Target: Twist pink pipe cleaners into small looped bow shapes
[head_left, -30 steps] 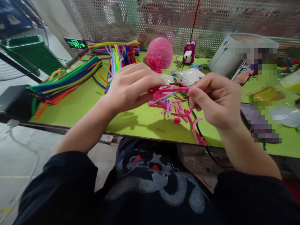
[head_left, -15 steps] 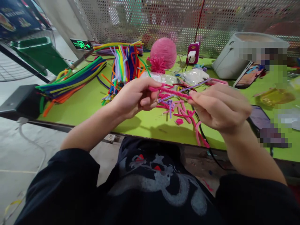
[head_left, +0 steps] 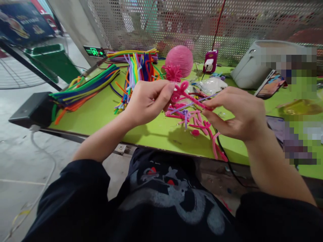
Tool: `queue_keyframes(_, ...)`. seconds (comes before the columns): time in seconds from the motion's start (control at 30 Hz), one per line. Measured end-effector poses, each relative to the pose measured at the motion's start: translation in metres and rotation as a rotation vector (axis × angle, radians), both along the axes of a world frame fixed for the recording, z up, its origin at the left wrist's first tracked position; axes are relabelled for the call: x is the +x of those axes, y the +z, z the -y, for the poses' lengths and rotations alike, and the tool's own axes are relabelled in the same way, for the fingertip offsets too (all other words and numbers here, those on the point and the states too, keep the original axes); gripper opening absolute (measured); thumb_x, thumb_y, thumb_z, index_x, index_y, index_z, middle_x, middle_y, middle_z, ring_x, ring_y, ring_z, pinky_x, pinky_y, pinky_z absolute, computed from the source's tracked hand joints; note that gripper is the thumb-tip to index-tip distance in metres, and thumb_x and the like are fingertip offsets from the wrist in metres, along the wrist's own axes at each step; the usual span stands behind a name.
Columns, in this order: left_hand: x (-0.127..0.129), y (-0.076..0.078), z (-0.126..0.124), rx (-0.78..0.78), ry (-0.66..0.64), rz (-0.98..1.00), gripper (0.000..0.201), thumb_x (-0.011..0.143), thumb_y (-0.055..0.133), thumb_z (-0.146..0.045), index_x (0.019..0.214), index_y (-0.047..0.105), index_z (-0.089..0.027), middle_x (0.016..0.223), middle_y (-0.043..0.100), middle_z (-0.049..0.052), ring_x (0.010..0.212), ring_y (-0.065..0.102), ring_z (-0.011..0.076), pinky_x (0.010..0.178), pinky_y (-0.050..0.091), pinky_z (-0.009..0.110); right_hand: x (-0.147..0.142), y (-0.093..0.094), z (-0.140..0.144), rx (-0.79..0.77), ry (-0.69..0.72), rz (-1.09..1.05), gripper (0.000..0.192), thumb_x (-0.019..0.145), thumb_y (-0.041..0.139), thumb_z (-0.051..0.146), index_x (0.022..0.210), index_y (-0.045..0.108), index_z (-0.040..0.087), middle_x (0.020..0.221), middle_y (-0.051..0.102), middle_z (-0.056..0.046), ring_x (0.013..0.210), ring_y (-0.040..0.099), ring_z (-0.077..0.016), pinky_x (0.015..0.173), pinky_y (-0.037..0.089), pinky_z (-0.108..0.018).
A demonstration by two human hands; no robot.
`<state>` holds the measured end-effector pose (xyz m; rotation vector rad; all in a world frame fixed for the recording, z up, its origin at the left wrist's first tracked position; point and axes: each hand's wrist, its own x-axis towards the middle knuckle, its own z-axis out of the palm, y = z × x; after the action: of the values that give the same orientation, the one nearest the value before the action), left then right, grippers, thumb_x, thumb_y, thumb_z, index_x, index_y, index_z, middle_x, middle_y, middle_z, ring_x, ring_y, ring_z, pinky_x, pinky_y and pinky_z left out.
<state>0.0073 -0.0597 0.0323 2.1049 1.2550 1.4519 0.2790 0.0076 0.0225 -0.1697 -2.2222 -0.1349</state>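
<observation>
Above the near edge of the green table (head_left: 96, 116): left hand (head_left: 147, 101), forearm raised from a dark sleeve, fingers curled, thumb and fingertips pinching the looped end of a pink pipe cleaner (head_left: 186, 95). Right hand (head_left: 238, 112), palm turned inward, fingers bent, pinching the other end of the same pink pipe cleaner, which slants down from left to right between the two hands, held clear of the table. A thin lilac pipe cleaner (head_left: 191, 103) runs beside it toward the right hand; whether that hand grips it too cannot be told.

Writing: one green lit sign (head_left: 94, 51) at the far left of the table, its characters too small to read; one blue banner (head_left: 24, 23) upper left, lettering illegible.

Count: one pink yarn ball (head_left: 179, 59); one pink flower (head_left: 173, 72) just before it; one plum-coloured plug (head_left: 210, 61) with a red cable; one grey bucket (head_left: 248, 69); two bundles of mixed-colour pipe cleaners, one long bundle (head_left: 85, 87) at left, one upright bundle (head_left: 138, 69) behind the left hand; a scatter of pink offcuts (head_left: 202, 126) under the hands, too tangled to count.
</observation>
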Motion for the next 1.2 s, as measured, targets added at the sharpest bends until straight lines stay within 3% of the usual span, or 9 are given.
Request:
queue_keyframes(0.17,0.005,-0.002,-0.003,0.058,-0.094,-0.203,0.047,0.107,0.053,-0.036,0.062,0.055,-0.023,0.054,0.052,-0.001,0.053,0.042,0.0102,0.060,0.031,0.032,-0.020,0.007,0.023,-0.610,-0.072,0.034,0.018,0.109,0.065,0.036,0.109,0.078,0.023,0.094,0.081,-0.004,0.077,0.072,-0.0177,0.070,0.054,-0.034)
queue_keyframes(0.37,0.009,-0.007,-0.002,0.021,-0.209,-0.077,0.049,0.112,0.047,-0.035,0.065,0.050,-0.022,0.054,0.049,-0.002,0.052,0.043,0.0096,0.059,0.034,0.031,-0.051,-0.001,0.040,-1.031,0.157,-0.155,0.031,0.107,0.072,0.044,0.085,0.068,0.022,0.072,0.073,0.001,0.049,0.058,-0.0099,0.043,0.043,-0.024)
queue_keyframes(0.47,0.007,-0.015,0.001,-0.115,-0.254,0.102,0.044,0.112,0.054,-0.053,0.080,0.062,-0.023,0.065,0.058,-0.001,0.057,0.050,0.0104,0.057,0.039,0.028,-0.058,-0.006,0.043,-1.086,0.162,-0.269,0.039,0.104,0.077,0.055,0.083,0.066,0.023,0.070,0.072,0.002,0.044,0.053,-0.0084,0.039,0.041,-0.024)
queue_keyframes(0.57,0.013,-0.024,0.010,-0.139,-0.228,0.257,0.027,0.103,0.074,-0.051,0.102,0.072,-0.024,0.082,0.069,0.000,0.062,0.056,0.0090,0.055,0.044,0.025,-0.058,-0.012,0.046,-1.108,0.186,-0.322,0.036,0.103,0.078,0.056,0.091,0.067,0.024,0.072,0.073,0.002,0.047,0.057,-0.0092,0.041,0.046,-0.024)
queue_keyframes(0.7,0.032,-0.035,0.022,-0.120,-0.199,0.481,0.015,0.098,0.082,-0.034,0.095,0.075,-0.021,0.077,0.070,-0.002,0.057,0.056,0.0051,0.050,0.042,0.020,-0.054,-0.016,0.051,-1.159,0.218,-0.357,0.034,0.099,0.084,0.054,0.098,0.067,0.024,0.073,0.074,0.003,0.055,0.066,-0.0113,0.047,0.054,-0.024)
queue_keyframes(0.87,0.046,-0.046,0.026,-0.242,-0.338,0.725,0.024,0.088,0.093,-0.037,0.096,0.080,-0.019,0.078,0.074,0.000,0.053,0.056,0.0037,0.044,0.037,0.017,-0.049,-0.014,0.056,-1.283,0.265,-0.364,0.033,0.100,0.083,0.053,0.100,0.065,0.025,0.069,0.072,0.004,0.054,0.066,-0.0107,0.048,0.054,-0.023)
queue_keyframes(1.0,0.050,-0.058,0.025,-0.368,-0.350,0.868,0.023,0.083,0.097,-0.037,0.094,0.083,-0.022,0.069,0.070,-0.003,0.046,0.048,0.0023,0.040,0.029,0.015,-0.049,-0.015,0.057,-1.322,0.302,-0.364,0.034,0.101,0.082,0.054,0.101,0.062,0.027,0.066,0.070,0.006,0.052,0.063,-0.0109,0.047,0.051,-0.024)
queue_keyframes(1.1,0.053,-0.064,0.028,-0.349,-0.290,0.919,0.021,0.082,0.098,-0.036,0.086,0.083,-0.022,0.062,0.066,-0.004,0.046,0.045,0.0014,0.040,0.029,0.014,-0.049,-0.016,0.057,-1.341,0.319,-0.356,0.031,0.102,0.081,0.052,0.102,0.063,0.027,0.065,0.067,0.006,0.051,0.058,-0.0103,0.046,0.047,-0.024)
queue_keyframes(1.2,0.045,-0.058,0.034,-0.282,-0.247,0.806,0.020,0.078,0.100,-0.029,0.090,0.085,-0.023,0.077,0.076,-0.002,0.059,0.060,0.0032,0.051,0.043,0.013,-0.046,-0.014,0.054,-1.303,0.292,-0.310,0.023,0.102,0.081,0.044,0.101,0.068,0.025,0.070,0.065,0.005,0.056,0.055,-0.0095,0.049,0.044,-0.024)
